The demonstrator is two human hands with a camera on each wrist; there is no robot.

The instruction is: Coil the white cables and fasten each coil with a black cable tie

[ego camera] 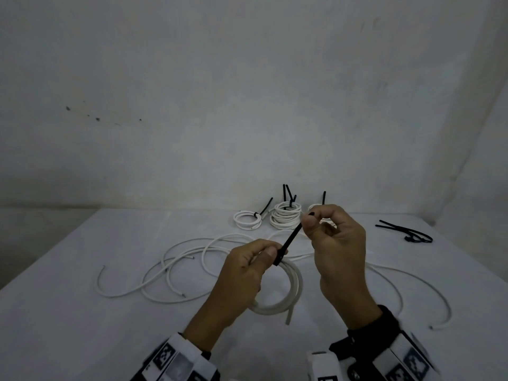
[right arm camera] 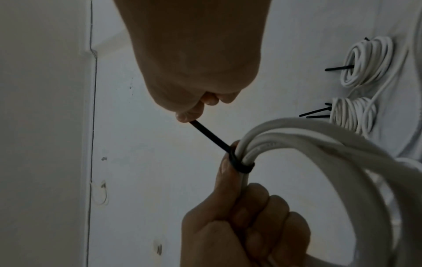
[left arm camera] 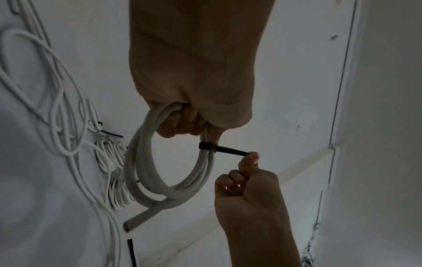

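White table (ego camera: pixel 82 325): cables (ego camera: pixel 176 270), coils (ego camera: pixel 284 217), ties (ego camera: pixel 406 232).

All three pictures are dimly lit, with a flat grey-blue cast and no glare. In the head view the white cloth-covered table (ego camera: pixel 82 312) is darkened along its far left edge, and soft shadow is gathered in the wall's lower left. Straight lines are bent towards the edges by the wide lens. In both wrist views the nearest skin is rendered dark and soft, while the pale wall behind is lit more brightly. Fine detail is smeared throughout.
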